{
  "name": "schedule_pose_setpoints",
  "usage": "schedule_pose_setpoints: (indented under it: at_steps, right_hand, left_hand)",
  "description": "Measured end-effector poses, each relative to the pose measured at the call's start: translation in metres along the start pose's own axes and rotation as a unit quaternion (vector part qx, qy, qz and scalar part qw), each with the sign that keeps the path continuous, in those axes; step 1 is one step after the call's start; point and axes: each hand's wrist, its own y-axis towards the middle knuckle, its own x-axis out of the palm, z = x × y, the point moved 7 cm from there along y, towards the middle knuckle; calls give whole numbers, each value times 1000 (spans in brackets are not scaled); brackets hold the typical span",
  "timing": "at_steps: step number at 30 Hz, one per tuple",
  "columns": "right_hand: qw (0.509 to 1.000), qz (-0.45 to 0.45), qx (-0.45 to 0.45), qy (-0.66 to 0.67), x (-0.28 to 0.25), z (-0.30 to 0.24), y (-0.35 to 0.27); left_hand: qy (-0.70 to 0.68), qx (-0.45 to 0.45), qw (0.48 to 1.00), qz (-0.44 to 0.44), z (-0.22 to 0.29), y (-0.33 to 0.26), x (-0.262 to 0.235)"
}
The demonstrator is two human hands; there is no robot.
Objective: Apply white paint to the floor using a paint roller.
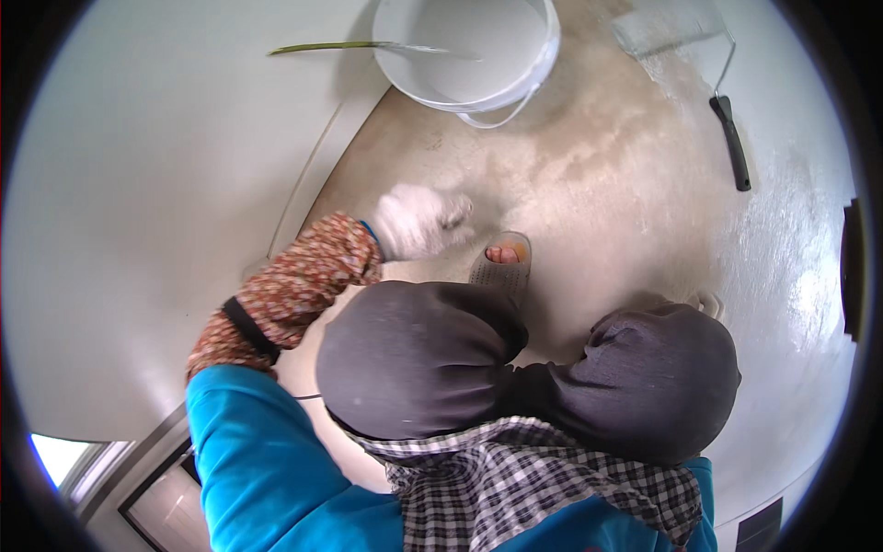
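My left hand (416,222), in a white glove, is held above the floor beyond my left knee. Its fingers look curled, slightly smeared by motion, and whatever they may hold cannot be made out. Only a few pale fingers of my right hand (708,304) show past my right knee, which hides the rest. In front of me stands a white bucket (543,55) with whitish liquid inside and a wire-like white handle hanging down. A thin yellow-green stick (322,46) leans over its rim. At the far right lies a paint roller (731,143) with a black grip, apart from both hands.
A smooth white wall (166,184) rises on my left and meets the beige, patchy floor (589,166). Shiny wet-looking white surface (782,248) spreads on the right. My sandalled foot (503,258) is between my bent knees. A dark object (853,267) is at the right rim.
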Motion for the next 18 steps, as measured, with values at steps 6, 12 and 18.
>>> schedule_pose_setpoints:
  at_steps: [6, 12, 18]
  right_hand:
    - [993, -59, 44, 91, 36, 39, 28]
    - [981, -194, -7, 14, 37, 29, 86]
    - [883, -331, 187, 275, 14, -47, 106]
  left_hand:
    - [-85, -16, 994, 59, -8, 1, 113]
    - [-67, -147, 982, 95, 11, 24, 119]
    - [-86, -141, 977, 134, 36, 39, 89]
